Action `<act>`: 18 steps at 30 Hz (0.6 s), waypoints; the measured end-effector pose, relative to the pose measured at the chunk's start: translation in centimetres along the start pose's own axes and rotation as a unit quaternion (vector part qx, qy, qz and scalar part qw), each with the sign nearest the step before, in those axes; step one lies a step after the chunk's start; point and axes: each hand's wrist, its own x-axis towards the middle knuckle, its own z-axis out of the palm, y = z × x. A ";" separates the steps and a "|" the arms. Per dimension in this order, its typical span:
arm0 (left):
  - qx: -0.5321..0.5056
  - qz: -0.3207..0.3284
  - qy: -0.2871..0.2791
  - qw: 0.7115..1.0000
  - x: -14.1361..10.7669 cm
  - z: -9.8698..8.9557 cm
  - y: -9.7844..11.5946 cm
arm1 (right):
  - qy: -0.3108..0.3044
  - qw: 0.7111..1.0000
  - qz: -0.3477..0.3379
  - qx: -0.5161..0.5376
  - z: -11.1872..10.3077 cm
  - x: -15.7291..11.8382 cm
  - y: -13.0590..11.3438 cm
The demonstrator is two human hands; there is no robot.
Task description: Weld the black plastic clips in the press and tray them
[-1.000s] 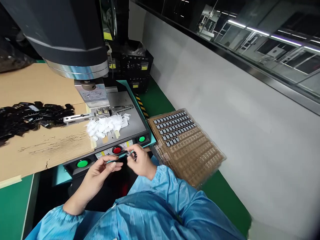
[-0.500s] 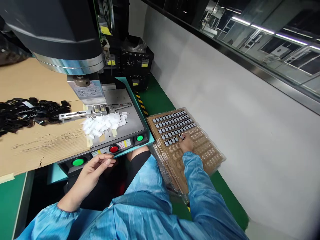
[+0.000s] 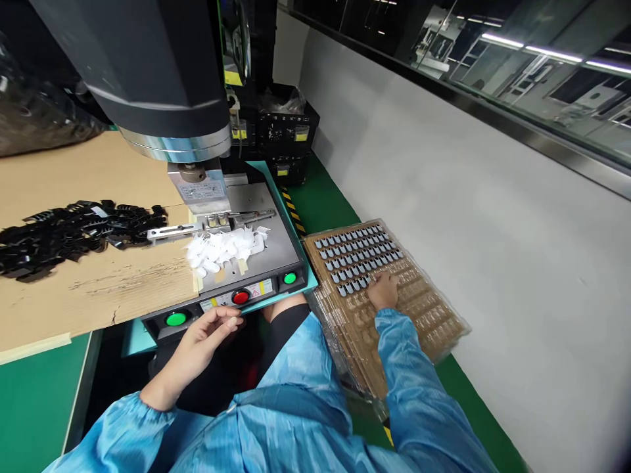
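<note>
My right hand [image 3: 383,290] is over the clear plastic tray [image 3: 434,322], its fingers pinched together at the end of the lowest filled row. Small grey-and-black pieces [image 3: 355,286] sit in the tray's pockets; the fingers cover whatever is under them. My left hand [image 3: 207,336] hovers in front of the press machine's front panel, near the red button [image 3: 240,297]. Its thumb and fingertips are brought together, and I cannot see anything between them. A heap of white plastic pieces [image 3: 224,248] lies on the machine's metal bed [image 3: 276,243], below the press head [image 3: 202,187].
Black plastic parts [image 3: 73,233] are piled on the cardboard [image 3: 128,289] at left. A green button [image 3: 176,318] flanks the panel on the left, another green button [image 3: 290,278] on the right. Black bins [image 3: 286,135] stand behind, and a white wall [image 3: 444,177] rises beyond the tray.
The view has shifted, so everything appears farther right and slightly lower. A grey-and-black piece visible in my right fingertips earlier is now at the row's end or hidden by them. My left hand stays pinched.
</note>
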 end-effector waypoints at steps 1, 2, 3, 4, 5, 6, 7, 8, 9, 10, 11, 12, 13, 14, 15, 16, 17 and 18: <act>0.001 -0.001 0.000 1.000 0.0 0.0 0.0 | 0.005 1.000 -0.004 0.002 -0.1 0.1 0.3; 0.002 -0.002 0.002 1.000 0.0 -0.1 -0.1 | 0.009 1.000 -0.008 0.002 -0.1 0.3 0.5; 0.003 -0.005 0.002 1.000 0.0 -0.1 -0.1 | 0.014 1.000 -0.009 0.000 -0.2 0.4 0.8; 0.003 -0.007 0.002 1.000 0.0 -0.1 -0.2 | 0.019 1.000 -0.008 -0.004 -0.3 0.6 1.1; 0.003 -0.010 0.001 1.000 0.1 -0.2 -0.2 | 0.022 1.000 -0.008 -0.007 -0.4 0.8 1.4; 0.003 -0.012 0.000 1.000 0.1 -0.2 -0.3 | 0.024 1.000 -0.010 -0.012 -0.5 0.9 1.6; 0.004 -0.012 -0.001 1.000 0.2 -0.2 -0.3 | 0.023 0.999 -0.015 -0.016 -0.5 1.0 1.8; 0.005 -0.011 -0.001 1.000 0.2 -0.2 -0.4 | 0.021 0.999 -0.021 -0.022 -0.5 1.1 1.9; 0.006 -0.009 0.000 1.000 0.2 -0.1 -0.4 | 0.017 0.999 -0.028 -0.027 -0.5 1.1 2.0; 0.007 -0.008 0.001 1.000 0.2 -0.1 -0.5 | 0.014 0.999 -0.032 -0.032 -0.4 1.2 2.1; 0.009 -0.006 0.002 1.000 0.2 -0.1 -0.6 | 0.010 0.999 -0.034 -0.035 -0.3 1.2 2.1; 0.010 -0.005 0.002 1.000 0.2 0.0 -0.7 | 0.007 0.999 -0.034 -0.038 -0.2 1.2 2.0; 0.012 -0.005 0.001 1.000 0.2 0.0 -0.7 | 0.005 0.999 -0.034 -0.039 -0.1 1.3 2.0; 0.013 -0.005 -0.001 1.000 0.2 0.0 -0.8 | 0.003 0.999 -0.033 -0.040 0.0 1.3 1.9; 0.014 -0.005 -0.003 1.000 0.2 0.0 -0.9 | 0.001 0.999 -0.034 -0.041 0.1 1.4 1.8; 0.014 -0.005 -0.006 1.000 0.2 0.0 -0.9 | -0.002 0.998 -0.034 -0.043 0.2 1.5 1.7; 0.015 -0.004 -0.007 1.000 0.3 -0.1 -1.0 | -0.005 0.998 -0.035 -0.046 0.2 1.6 1.6; 0.016 -0.003 -0.009 1.000 0.3 -0.1 -1.0 | -0.007 0.998 -0.036 -0.048 0.2 1.7 1.4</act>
